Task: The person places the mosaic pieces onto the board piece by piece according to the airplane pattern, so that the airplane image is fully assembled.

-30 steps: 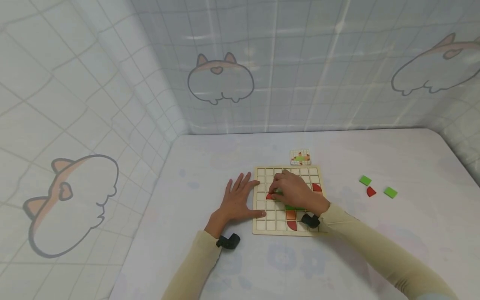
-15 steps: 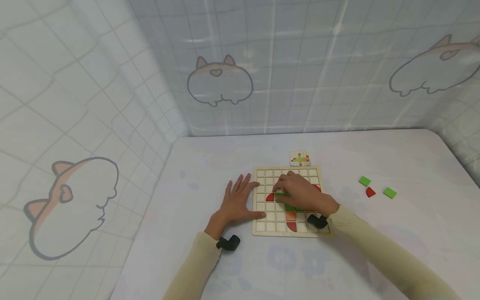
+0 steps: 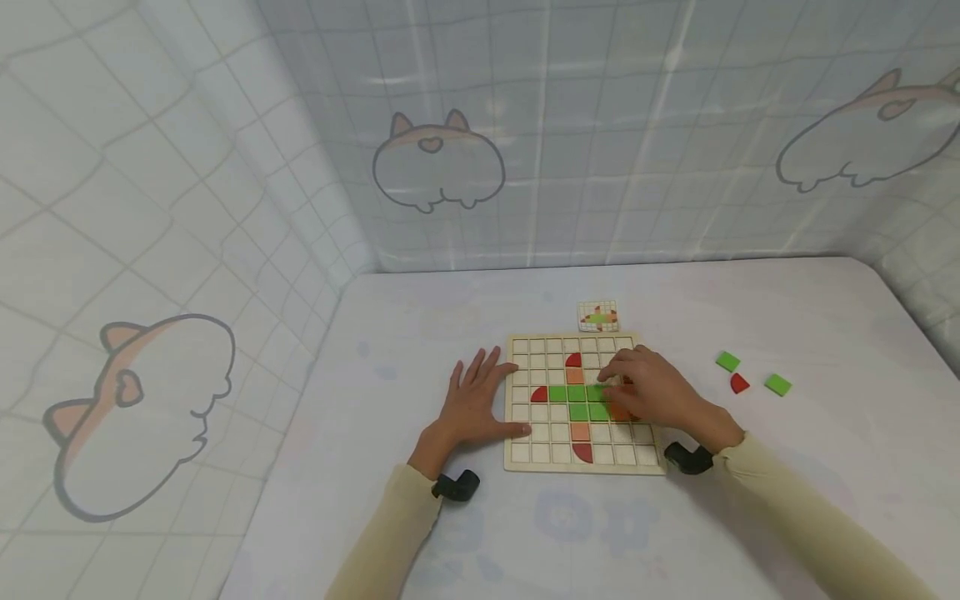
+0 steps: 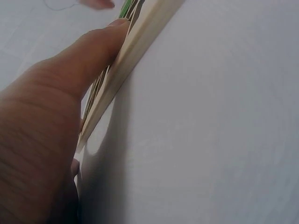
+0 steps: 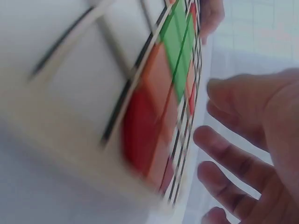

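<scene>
A wooden grid board (image 3: 538, 452) lies on the table, with green square tiles (image 3: 576, 394), orange tiles (image 3: 581, 432) and red quarter-round tiles (image 3: 539, 394) set in its cells. My left hand (image 3: 471, 408) rests at the board's left side, fingers spread; its thumb (image 4: 88, 53) lies on the frame in the left wrist view. Over the board's right part hovers my right hand (image 3: 656, 390), hiding some orange and red tiles there. The right wrist view shows its fingers (image 5: 229, 154) apart from the board, loosely bent, with nothing between them.
A small pattern card (image 3: 597, 317) lies just beyond the board's far edge. To the right are two loose green squares (image 3: 777, 384) and one red quarter-round piece (image 3: 738, 382). Patterned curtain-like walls (image 3: 450, 237) stand behind the table and at its sides.
My right hand has let go of a green tile, now lying beside the left red tile, and has moved right across the board. My left hand stays in place.
</scene>
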`<state>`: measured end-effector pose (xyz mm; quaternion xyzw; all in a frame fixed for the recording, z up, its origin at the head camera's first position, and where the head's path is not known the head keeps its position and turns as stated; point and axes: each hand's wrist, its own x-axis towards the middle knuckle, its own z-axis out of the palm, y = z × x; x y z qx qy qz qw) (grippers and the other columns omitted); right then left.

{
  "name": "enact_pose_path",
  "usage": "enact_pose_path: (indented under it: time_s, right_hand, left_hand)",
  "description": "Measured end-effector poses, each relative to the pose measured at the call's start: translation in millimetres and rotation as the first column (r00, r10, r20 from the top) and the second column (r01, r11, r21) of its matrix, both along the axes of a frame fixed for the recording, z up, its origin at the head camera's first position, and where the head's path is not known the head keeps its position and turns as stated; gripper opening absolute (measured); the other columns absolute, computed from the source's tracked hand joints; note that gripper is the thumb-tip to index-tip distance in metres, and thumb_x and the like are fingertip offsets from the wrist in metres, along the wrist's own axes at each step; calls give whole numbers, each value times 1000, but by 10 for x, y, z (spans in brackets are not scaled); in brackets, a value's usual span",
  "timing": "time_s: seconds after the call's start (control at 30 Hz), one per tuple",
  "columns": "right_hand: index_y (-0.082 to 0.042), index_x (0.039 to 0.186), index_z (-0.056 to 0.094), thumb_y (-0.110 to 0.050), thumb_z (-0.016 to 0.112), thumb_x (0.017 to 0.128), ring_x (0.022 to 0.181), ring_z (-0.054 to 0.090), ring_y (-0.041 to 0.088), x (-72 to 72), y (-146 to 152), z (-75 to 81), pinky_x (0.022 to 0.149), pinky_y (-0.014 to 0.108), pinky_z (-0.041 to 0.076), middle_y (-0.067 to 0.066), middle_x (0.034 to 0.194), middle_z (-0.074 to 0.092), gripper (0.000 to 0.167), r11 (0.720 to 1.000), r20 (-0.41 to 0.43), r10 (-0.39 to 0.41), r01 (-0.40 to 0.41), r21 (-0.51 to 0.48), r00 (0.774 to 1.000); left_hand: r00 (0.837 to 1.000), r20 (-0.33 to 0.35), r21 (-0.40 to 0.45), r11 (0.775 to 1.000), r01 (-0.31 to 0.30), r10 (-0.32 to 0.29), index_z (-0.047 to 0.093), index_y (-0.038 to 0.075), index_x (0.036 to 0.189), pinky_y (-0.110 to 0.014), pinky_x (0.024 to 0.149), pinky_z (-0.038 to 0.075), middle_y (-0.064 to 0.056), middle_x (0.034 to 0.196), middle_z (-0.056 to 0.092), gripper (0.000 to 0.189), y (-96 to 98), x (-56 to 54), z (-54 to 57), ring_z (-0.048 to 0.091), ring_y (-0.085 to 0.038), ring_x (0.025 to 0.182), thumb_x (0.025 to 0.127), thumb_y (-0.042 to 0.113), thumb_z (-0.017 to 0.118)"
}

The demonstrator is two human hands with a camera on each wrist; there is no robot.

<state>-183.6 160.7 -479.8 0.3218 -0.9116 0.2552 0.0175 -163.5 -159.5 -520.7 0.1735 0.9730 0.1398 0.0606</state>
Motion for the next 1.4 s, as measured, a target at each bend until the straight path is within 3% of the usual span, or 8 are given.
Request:
enact_pose_path:
  time_s: [0.2,0.5,0.83,0.97,1.1,1.2,1.3,1.4]
  right_hand:
    - [-9,97,76,-14,78,84,92,57,27,54,374,-38,78,44,48,4,99,68,14,989,-29,-149,149,16,988]
    - [-3,95,75,-7,77,82,89,59,34,14,768,-12,75,51,49,10,96,68,14,971,-74,-232,235,32,970]
    - [0,97,74,-14,77,81,88,52,52,29,1190,-24,65,59,44,30,102,60,21,873,-129,-467,479,88,875]
    - [0,94,75,-16,76,81,87,53,56,12,1255,-16,59,59,46,34,104,62,21,855,-97,-499,508,109,861]
    - [1,91,76,-13,75,81,73,59,45,-20,1271,-16,49,48,46,30,98,67,17,863,-85,-486,493,112,870]
    - [2,91,75,-12,74,81,58,56,30,-44,1269,-12,48,41,42,19,76,68,17,864,-93,-479,487,127,873]
    - [2,91,74,-15,76,80,53,52,23,-64,1254,-10,54,44,40,7,65,64,20,859,-86,-481,489,150,872]
    - [0,90,74,-17,78,79,55,53,22,-69,1205,-22,60,48,40,6,68,67,21,859,-78,-479,485,162,875]
  left_hand:
    - [1000,3,-3,1000,-5,5,32,31,150,-53,115,-4,1,165,5,100,-12,-2,-5,-6,-20,149,69,82,59]
    - [1000,11,-11,1000,-12,12,31,32,151,-51,115,-5,3,165,3,101,-39,-14,16,-8,-19,149,69,84,58]
    - [1000,15,8,1000,-4,4,31,32,151,-52,115,-5,2,165,4,100,-13,-14,43,-8,-18,149,69,82,60]
    - [1000,13,9,1000,-2,2,31,32,151,-52,115,-5,2,165,4,100,-16,-18,39,-8,-18,149,69,83,59]
    - [1000,20,10,1000,-3,3,30,32,151,-52,115,-5,3,165,3,101,-16,-17,37,-8,-18,149,69,83,59]
    - [1000,19,11,1000,-4,4,31,32,151,-52,115,-5,2,165,4,101,-15,-13,37,-8,-18,149,69,83,59]
    - [1000,7,20,1000,0,0,32,31,150,-53,115,-4,1,165,6,99,-14,-3,32,-6,-20,149,70,81,61]
    - [1000,2,20,1000,4,-4,32,31,150,-52,115,-4,1,165,6,98,-13,6,22,-5,-20,149,70,80,61]
